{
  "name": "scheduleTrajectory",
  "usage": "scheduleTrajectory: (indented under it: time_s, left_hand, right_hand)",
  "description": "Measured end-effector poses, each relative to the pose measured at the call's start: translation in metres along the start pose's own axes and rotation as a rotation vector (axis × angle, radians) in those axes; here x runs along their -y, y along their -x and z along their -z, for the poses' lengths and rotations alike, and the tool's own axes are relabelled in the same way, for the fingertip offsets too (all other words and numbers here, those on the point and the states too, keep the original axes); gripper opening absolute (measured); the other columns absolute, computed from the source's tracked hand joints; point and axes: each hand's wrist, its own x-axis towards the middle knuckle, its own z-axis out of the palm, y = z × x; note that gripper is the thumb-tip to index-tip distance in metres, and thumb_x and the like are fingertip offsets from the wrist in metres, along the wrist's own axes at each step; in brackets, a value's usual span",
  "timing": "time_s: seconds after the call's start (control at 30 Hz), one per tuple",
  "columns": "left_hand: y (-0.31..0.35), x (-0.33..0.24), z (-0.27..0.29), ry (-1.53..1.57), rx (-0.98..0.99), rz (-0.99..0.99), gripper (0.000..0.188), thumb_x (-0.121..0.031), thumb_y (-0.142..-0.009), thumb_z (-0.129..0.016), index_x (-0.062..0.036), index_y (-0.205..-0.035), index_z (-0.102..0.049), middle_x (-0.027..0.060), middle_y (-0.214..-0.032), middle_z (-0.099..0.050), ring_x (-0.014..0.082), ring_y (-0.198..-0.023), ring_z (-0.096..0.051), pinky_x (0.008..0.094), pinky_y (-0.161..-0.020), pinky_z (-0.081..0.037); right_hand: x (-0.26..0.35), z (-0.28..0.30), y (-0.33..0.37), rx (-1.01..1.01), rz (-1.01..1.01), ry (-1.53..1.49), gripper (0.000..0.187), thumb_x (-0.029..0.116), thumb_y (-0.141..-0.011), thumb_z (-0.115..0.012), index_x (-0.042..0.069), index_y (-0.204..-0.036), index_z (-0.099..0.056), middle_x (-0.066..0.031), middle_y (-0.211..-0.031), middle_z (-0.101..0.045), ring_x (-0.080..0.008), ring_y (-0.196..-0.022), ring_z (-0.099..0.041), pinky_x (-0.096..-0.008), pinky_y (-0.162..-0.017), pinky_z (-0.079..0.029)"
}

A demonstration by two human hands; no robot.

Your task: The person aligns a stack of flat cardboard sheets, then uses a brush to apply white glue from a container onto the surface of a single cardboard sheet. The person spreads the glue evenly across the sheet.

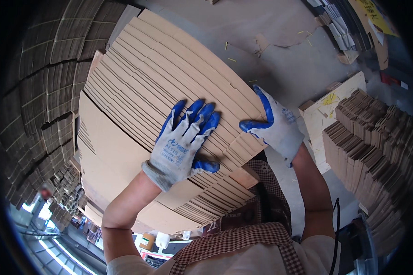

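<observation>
Flat brown cardboard sheets lie fanned out and overlapping in front of me. On top of them rests my left hand, in a grey and blue work glove, fingers spread and palm down. My right hand, gloved the same way, is at the right edge of the fanned sheets. Its thumb lies over the top sheet and its fingers stretch along the outer edge, thumb and fingers apart. A second group of cardboard sheets lies beside the fanned ones, nearer and to the left.
Tall stacks of bundled cardboard line the left side. To the right, another cardboard stack stands near a wooden board. Yellow strap scraps are scattered on the grey floor. More flat stacks stand at the far right.
</observation>
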Motion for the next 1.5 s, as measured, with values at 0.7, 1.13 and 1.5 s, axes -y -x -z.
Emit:
scheduleTrajectory:
  time_s: [0.7,1.13,1.5]
  left_hand:
    - [-0.029,-0.008,-0.003,-0.07,-0.005,0.002,0.102,-0.08,-0.082,-0.041,-0.0076,-0.154,-0.039,0.0174,-0.158,-0.037,0.0347,-0.149,-0.03,0.0557,-0.124,-0.013]
    - [-0.016,-0.002,-0.013,-0.016,-0.015,-0.022,0.1,-0.077,-0.083,-0.043,-0.0077,-0.154,-0.038,0.0148,-0.161,-0.033,0.0329,-0.151,-0.026,0.0538,-0.125,-0.012]
    - [-0.002,-0.002,-0.005,-0.091,0.052,-0.013,0.097,-0.076,-0.082,-0.045,-0.0109,-0.154,-0.04,0.0112,-0.16,-0.037,0.0305,-0.15,-0.029,0.0522,-0.126,-0.015]
  right_hand:
    - [-0.004,0.008,-0.003,0.058,-0.026,-0.197,0.073,0.029,-0.088,-0.078,0.003,-0.147,-0.044,-0.0187,-0.128,-0.065,-0.0299,-0.114,-0.066,-0.0376,-0.099,-0.051]
    - [-0.001,0.008,0.0,-0.042,0.06,-0.125,0.078,0.031,-0.084,-0.08,0.002,-0.147,-0.044,-0.0195,-0.131,-0.061,-0.0296,-0.117,-0.062,-0.0394,-0.1,-0.05]
    - [0.011,-0.021,0.01,-0.119,0.09,0.366,0.117,0.059,-0.072,-0.082,0.01,-0.159,-0.022,-0.0192,-0.159,-0.031,-0.0437,-0.142,-0.036,-0.0546,-0.11,-0.038]
